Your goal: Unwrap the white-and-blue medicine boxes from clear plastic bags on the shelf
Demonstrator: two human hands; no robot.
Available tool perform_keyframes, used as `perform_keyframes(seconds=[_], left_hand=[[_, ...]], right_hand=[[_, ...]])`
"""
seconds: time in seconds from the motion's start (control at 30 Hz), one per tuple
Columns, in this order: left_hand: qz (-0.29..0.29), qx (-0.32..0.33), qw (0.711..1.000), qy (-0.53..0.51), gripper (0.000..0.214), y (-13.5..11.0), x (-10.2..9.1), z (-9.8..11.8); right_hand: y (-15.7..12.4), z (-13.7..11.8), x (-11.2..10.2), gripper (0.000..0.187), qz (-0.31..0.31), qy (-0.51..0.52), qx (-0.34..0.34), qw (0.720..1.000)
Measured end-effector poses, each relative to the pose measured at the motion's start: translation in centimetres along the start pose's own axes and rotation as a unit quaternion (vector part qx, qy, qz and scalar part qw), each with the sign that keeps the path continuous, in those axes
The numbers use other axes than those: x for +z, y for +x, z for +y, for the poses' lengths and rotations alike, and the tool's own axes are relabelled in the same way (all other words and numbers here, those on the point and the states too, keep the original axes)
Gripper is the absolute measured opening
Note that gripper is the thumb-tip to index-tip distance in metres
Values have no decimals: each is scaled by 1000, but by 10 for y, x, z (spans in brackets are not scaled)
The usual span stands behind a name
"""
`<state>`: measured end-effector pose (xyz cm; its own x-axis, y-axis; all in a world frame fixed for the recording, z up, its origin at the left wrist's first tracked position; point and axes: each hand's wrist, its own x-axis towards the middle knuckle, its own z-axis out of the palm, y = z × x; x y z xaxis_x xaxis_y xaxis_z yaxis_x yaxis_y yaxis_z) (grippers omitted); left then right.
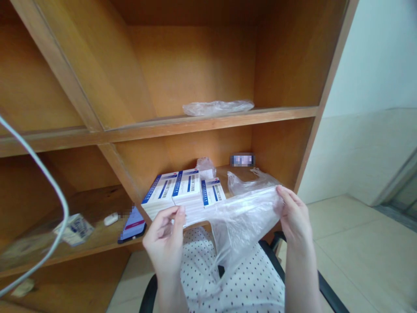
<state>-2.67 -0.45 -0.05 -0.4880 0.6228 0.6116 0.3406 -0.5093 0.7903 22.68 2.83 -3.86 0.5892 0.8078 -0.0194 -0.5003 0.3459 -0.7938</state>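
A clear plastic bag [237, 219] is stretched between both my hands in front of a wooden shelf unit [202, 124]. My left hand [166, 239] pinches its left edge, fingers closed on the film. My right hand [295, 215] grips the right edge near the handle loops. Just behind the bag, on the lower shelf, lie white boxes with blue stripes [184, 189], stacked side by side. The bag hangs down over my dotted clothing.
Another crumpled clear bag [217, 107] lies on the upper shelf. A phone [133, 224], a small white object [110, 218] and a small carton [74, 229] sit on the lower left shelf. A white cable [52, 187] hangs at left. Tiled floor at right.
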Motion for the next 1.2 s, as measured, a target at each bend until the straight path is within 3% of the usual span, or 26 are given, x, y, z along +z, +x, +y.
perform_keyframes(seconds=[0.13, 0.3, 0.4, 0.57, 0.7, 0.83, 1.0, 1.2], left_hand=[[-10, 6, 999, -51, 17, 1, 5, 5], [-47, 4, 988, -147, 28, 6, 9, 0], [-43, -6, 984, -174, 34, 4, 15, -2], [-38, 9, 998, -39, 30, -16, 40, 8], [-183, 8, 983, -2, 30, -50, 79, -4], [-330, 19, 943, 38, 43, -86, 118, -36], [-355, 40, 925, 128, 58, -106, 146, -61], [-339, 17, 929, 147, 50, -108, 157, -68]], right_hand=[[5, 8, -2, 30, 3, 12, -4, 1000], [23, 25, -12, 31, 114, 90, -22, 989], [37, 33, -23, 18, 146, 143, -24, 978], [56, 42, -39, 22, 172, 214, 12, 961], [60, 52, -40, 27, 173, 175, -1, 969], [58, 59, -44, 25, 188, 187, 61, 962], [55, 59, -54, 25, 193, 221, 64, 954], [51, 56, -55, 15, 176, 172, 38, 969]])
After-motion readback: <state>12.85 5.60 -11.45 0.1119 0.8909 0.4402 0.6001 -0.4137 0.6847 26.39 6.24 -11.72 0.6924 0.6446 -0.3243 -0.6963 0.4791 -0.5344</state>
